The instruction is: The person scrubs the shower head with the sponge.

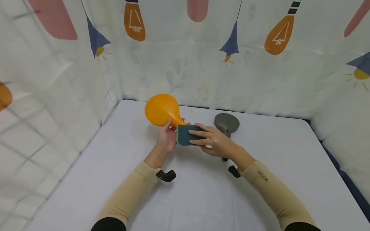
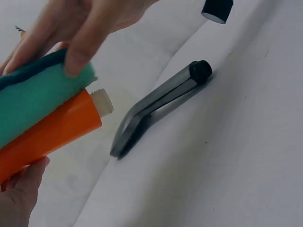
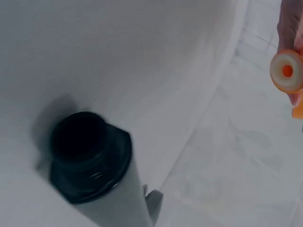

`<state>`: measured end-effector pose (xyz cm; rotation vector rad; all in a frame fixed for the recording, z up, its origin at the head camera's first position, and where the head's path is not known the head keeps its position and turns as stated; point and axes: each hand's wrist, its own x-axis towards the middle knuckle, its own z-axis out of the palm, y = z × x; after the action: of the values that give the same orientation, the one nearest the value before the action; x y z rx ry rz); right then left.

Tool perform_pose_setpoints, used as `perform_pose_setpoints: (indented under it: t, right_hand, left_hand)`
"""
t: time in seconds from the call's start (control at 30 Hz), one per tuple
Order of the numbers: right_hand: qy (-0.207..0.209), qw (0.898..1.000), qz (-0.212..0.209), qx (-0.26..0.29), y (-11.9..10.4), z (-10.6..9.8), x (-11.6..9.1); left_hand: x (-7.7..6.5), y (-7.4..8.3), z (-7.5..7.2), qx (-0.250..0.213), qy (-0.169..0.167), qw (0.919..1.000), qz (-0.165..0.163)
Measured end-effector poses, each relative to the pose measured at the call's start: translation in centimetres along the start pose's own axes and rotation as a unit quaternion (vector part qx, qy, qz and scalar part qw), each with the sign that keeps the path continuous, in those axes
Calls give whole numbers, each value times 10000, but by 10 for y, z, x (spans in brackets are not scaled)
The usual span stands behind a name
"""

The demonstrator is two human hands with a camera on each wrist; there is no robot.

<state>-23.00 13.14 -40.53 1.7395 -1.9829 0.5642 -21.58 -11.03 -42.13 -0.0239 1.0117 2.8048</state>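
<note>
Your left hand [image 1: 167, 138] curls round orange shower head [image 1: 162, 109]; right hand [image 1: 215, 141], fingers spread, pinches sponge [image 1: 184, 134] beside it. Grey shower head [image 1: 226, 122] right.

Small dark lettering [image 1: 263, 176] is standing on the beige right sleeve [image 1: 281, 197], just behind the right grip [image 1: 215, 141], seemingly reading "LetsSlim"; its tiny size is leaving the exact spelling uncertain.

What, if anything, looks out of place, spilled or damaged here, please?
Nothing stands out: the left hand grips the orange shower head, the right hand holds a sponge along its handle, and the grey shower head lies on the white table. No spill or damage is visible.
</note>
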Motion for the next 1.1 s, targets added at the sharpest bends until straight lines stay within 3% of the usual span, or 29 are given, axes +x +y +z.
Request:
perform_pose_setpoints:
  t: [0.13,0.37,0.47,0.6,0.67,0.77,0.87,1.0,1.1]
  right_hand:
    - [8,9998,140,129,3,0,1]
    - [129,9985,446,282,7,-6,-20]
    - [262,9967,673,360,8,-3,-19]
    - [371,9931,1034,408,8,3,-3]
    - [327,9923,1119,414,7,3,4]
    - [250,9922,1129,458,4,2,4]
    - [287,9909,1204,528,4,0,-7]
    - [392,9887,1345,525,5,-3,-23]
    - [387,9903,1287,349,6,-4,-30]
  left_hand:
    - [2,-2,-1,91,104,9999,-76]
    - [6,12,-6,-492,389,9979,138]
    - [6,7,-5,-180,400,9989,131]
    - [5,-7,-1,434,334,9985,45]
    - [5,-10,-1,515,328,9981,-38]
    - [4,-8,-2,330,482,9983,-57]
    - [6,-1,-4,-180,694,9974,62]
    - [7,7,-5,-990,1036,9891,333]
    - [7,9,-4,-1290,1242,9828,458]
